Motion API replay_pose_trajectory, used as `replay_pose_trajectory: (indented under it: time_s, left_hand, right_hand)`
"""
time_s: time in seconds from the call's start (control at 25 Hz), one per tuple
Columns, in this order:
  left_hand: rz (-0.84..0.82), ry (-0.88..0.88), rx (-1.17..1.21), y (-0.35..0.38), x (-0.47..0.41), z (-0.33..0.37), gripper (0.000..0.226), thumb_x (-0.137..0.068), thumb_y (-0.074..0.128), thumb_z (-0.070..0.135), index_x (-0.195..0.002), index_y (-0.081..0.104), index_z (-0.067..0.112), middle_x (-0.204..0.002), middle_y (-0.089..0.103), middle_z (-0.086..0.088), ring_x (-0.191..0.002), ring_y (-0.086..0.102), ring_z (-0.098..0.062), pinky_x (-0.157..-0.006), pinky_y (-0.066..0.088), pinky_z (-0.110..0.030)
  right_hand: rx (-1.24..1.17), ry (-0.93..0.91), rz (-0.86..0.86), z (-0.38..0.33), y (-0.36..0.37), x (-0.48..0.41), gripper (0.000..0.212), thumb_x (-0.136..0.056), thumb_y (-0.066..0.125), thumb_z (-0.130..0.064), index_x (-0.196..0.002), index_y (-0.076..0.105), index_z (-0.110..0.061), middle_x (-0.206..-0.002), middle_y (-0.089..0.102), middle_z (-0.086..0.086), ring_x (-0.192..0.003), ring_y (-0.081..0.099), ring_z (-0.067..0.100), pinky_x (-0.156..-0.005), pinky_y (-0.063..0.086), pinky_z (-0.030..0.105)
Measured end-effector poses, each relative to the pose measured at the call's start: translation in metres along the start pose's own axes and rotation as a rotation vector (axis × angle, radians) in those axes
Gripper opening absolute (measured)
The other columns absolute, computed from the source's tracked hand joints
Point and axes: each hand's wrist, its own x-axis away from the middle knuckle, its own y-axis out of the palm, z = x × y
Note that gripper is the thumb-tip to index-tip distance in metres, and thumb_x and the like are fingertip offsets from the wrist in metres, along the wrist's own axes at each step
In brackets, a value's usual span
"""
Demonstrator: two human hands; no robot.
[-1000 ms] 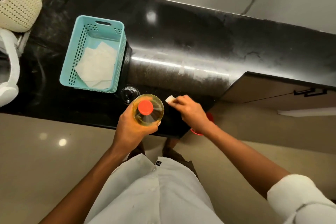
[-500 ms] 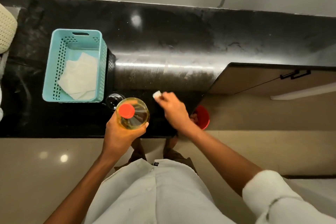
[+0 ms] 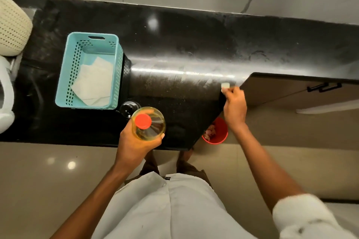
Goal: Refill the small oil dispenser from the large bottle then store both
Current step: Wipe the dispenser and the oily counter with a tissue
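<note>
From the head view, the left hand wraps its grip around the large bottle, red cap on, upright over the counter edge, while the right hand pinches a small white piece, perhaps the dispenser's stopper, far to the right. The small oil dispenser stands open-mouthed on the counter, touching the bottle's far-left side in this view and just beside the teal basket. To do this step well, I would park the white piece clear of the counter edge, keeping the bottle level.
</note>
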Motion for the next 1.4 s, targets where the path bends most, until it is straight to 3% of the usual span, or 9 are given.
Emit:
replay_pose_trajectory:
  time_s: [0.16, 0.28, 0.4, 0.56, 0.76, 1.0, 1.24, 1.32, 1.4]
  left_hand:
    - [0.006, 0.008, 0.058, 0.0, 0.0, 0.002, 0.073, -0.066, 0.097, 0.031, -0.133, 0.068, 0.038, -0.124, 0.077, 0.015, -0.12, 0.073, -0.011, -0.104, 0.06, -0.033]
    - [0.006, 0.011, 0.054, -0.001, 0.001, 0.001, 0.075, -0.065, 0.092, 0.041, -0.134, 0.065, 0.043, -0.127, 0.075, 0.018, -0.124, 0.071, -0.01, -0.107, 0.06, -0.038]
    - [0.007, 0.007, 0.041, 0.0, 0.001, 0.002, 0.075, -0.066, 0.093, 0.043, -0.136, 0.064, 0.044, -0.128, 0.075, 0.018, -0.125, 0.07, -0.01, -0.107, 0.061, -0.042]
    - [0.045, -0.014, 0.052, 0.003, 0.001, 0.001, 0.076, -0.065, 0.094, 0.04, -0.135, 0.065, 0.043, -0.128, 0.075, 0.016, -0.125, 0.071, -0.013, -0.107, 0.06, -0.047]
    - [0.056, -0.01, 0.021, 0.006, 0.0, 0.0, 0.082, -0.063, 0.094, 0.043, -0.139, 0.064, 0.038, -0.131, 0.074, 0.017, -0.126, 0.07, -0.012, -0.107, 0.06, -0.047]
    - [0.065, 0.0, -0.013, 0.004, 0.003, 0.006, 0.073, -0.066, 0.092, 0.047, -0.13, 0.059, 0.057, -0.127, 0.073, 0.025, -0.123, 0.07, -0.006, -0.104, 0.062, -0.04]
    - [0.067, -0.008, -0.014, 0.005, 0.001, 0.003, 0.078, -0.067, 0.096, 0.037, -0.137, 0.064, 0.043, -0.13, 0.073, 0.022, -0.126, 0.069, -0.007, -0.106, 0.06, -0.044]
    - [0.06, -0.014, -0.018, 0.005, 0.001, 0.002, 0.079, -0.066, 0.096, 0.038, -0.137, 0.063, 0.044, -0.131, 0.072, 0.022, -0.127, 0.069, -0.008, -0.106, 0.06, -0.047]
    - [0.041, -0.017, -0.027, 0.005, 0.001, 0.0, 0.078, -0.066, 0.095, 0.04, -0.137, 0.062, 0.045, -0.132, 0.072, 0.022, -0.127, 0.069, -0.01, -0.105, 0.06, -0.048]
  right_hand:
    - [-0.061, -0.257, -0.184, -0.037, 0.011, 0.12, 0.039, -0.092, 0.065, 0.007, -0.127, 0.074, -0.007, -0.114, 0.068, 0.009, -0.102, 0.06, 0.024, -0.077, 0.059, 0.035]
    - [-0.047, -0.454, -0.228, -0.04, 0.011, 0.091, 0.042, -0.084, 0.076, 0.01, -0.122, 0.077, -0.008, -0.112, 0.069, 0.009, -0.099, 0.062, 0.028, -0.073, 0.059, 0.036]
    - [-0.025, -0.278, -0.118, -0.065, 0.028, -0.017, 0.03, -0.095, 0.062, 0.003, -0.12, 0.074, -0.008, -0.107, 0.062, 0.011, -0.1, 0.059, 0.033, -0.071, 0.055, 0.043]
    - [-0.111, -0.09, -0.179, -0.144, 0.072, -0.082, 0.023, -0.108, 0.047, -0.025, -0.116, 0.065, -0.013, -0.109, 0.054, 0.0, -0.094, 0.052, 0.001, -0.087, 0.053, 0.044]
    - [0.06, -0.751, -0.397, -0.145, 0.067, 0.016, 0.055, -0.09, 0.073, -0.007, -0.143, 0.061, -0.018, -0.127, 0.057, 0.003, -0.113, 0.053, 0.025, -0.061, 0.055, 0.037]
    - [0.008, -0.204, -0.151, -0.108, 0.058, -0.054, 0.042, -0.095, 0.057, 0.004, -0.133, 0.069, -0.01, -0.117, 0.061, 0.01, -0.111, 0.057, 0.033, -0.074, 0.057, 0.047]
    - [0.062, -0.886, -0.462, -0.208, 0.102, -0.043, 0.045, -0.095, 0.064, -0.004, -0.137, 0.067, -0.018, -0.125, 0.061, 0.005, -0.114, 0.055, 0.031, -0.066, 0.054, 0.04]
    - [0.046, -0.861, -0.45, -0.199, 0.101, -0.066, 0.039, -0.096, 0.06, -0.009, -0.134, 0.067, -0.016, -0.123, 0.059, 0.008, -0.115, 0.053, 0.031, -0.073, 0.053, 0.04]
    - [0.003, -0.575, -0.312, -0.177, 0.093, -0.096, 0.035, -0.096, 0.05, -0.012, -0.126, 0.069, -0.009, -0.12, 0.058, 0.012, -0.115, 0.052, 0.033, -0.084, 0.054, 0.045]
